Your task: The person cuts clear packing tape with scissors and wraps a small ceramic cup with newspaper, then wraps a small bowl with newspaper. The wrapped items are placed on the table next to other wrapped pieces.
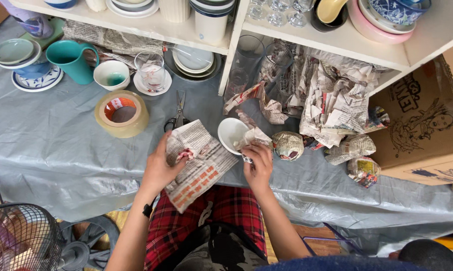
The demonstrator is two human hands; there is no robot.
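Our left hand (159, 168) pinches a newspaper sheet (199, 163) that drapes over the grey tarp's (56, 145) edge toward our lap. Our right hand (258, 163) grips crumpled paper (254, 135) against a small white bowl (230, 133) just above it. Scissors (178, 113) lie just beyond the left hand, a tape roll (121, 114) farther left. Wrapped bundles (288, 145) sit right of the right hand.

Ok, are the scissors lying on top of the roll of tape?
No, the scissors lie flat on the grey sheet, to the right of the roll of tape and apart from it.
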